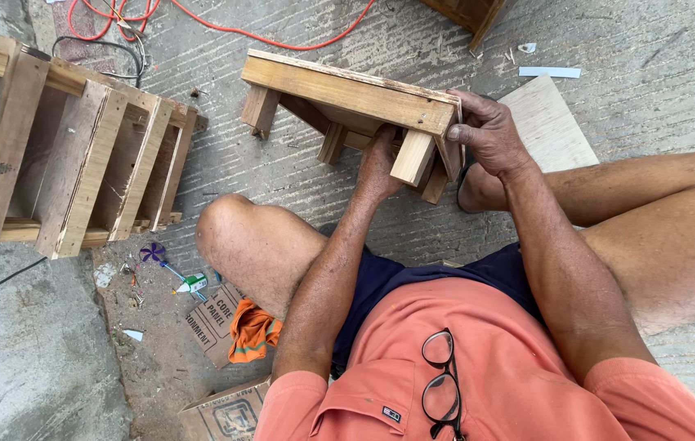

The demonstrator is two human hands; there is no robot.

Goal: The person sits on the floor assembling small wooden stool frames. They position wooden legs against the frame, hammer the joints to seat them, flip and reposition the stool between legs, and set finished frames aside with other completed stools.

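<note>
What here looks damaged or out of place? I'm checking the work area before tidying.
The small wooden stool has a chipped, ragged top edge. Litter lies on the concrete floor: a flattened cardboard box, an orange cloth and a small pinwheel toy. Eyeglasses hang from the shirt collar.

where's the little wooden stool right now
In the head view, the wooden stool sits top centre on the concrete floor, gripped by the left hand underneath and the right hand at its corner.
</note>
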